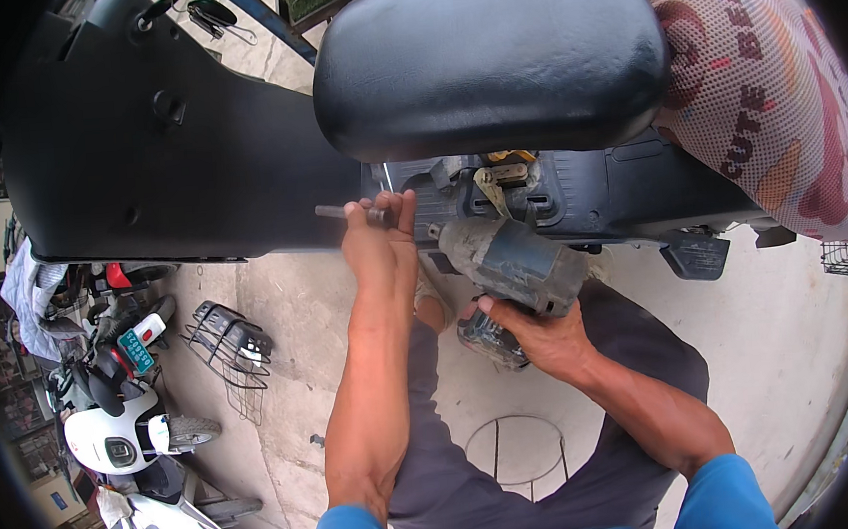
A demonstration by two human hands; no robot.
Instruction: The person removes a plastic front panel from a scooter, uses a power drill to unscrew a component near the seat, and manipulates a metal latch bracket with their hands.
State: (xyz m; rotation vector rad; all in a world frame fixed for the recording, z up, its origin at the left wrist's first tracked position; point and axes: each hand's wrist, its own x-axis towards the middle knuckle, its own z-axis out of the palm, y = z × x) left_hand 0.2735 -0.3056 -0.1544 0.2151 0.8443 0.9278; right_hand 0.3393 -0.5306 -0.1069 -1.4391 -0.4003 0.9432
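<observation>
My left hand (381, 230) holds a metal socket bit (346, 212), its thin shaft pointing left, over the edge of a scooter's black footboard. My right hand (539, 330) grips a worn cordless impact wrench (516, 262); the wrench's bare square drive points left, a short way from my left hand and apart from the socket bit. Beyond the wrench, a ratchet strap buckle (510, 174) with yellowish webbing lies on the footboard (617, 177). A black padded seat (491, 61) overhangs it and hides part of it.
The scooter's black front panel (188, 156) is at the left, and a patterned mesh cover (766, 100) at the right. A black wire basket (230, 344) lies on the concrete floor. White scooters (108, 441) stand at the far left. A wire ring (514, 419) is between my legs.
</observation>
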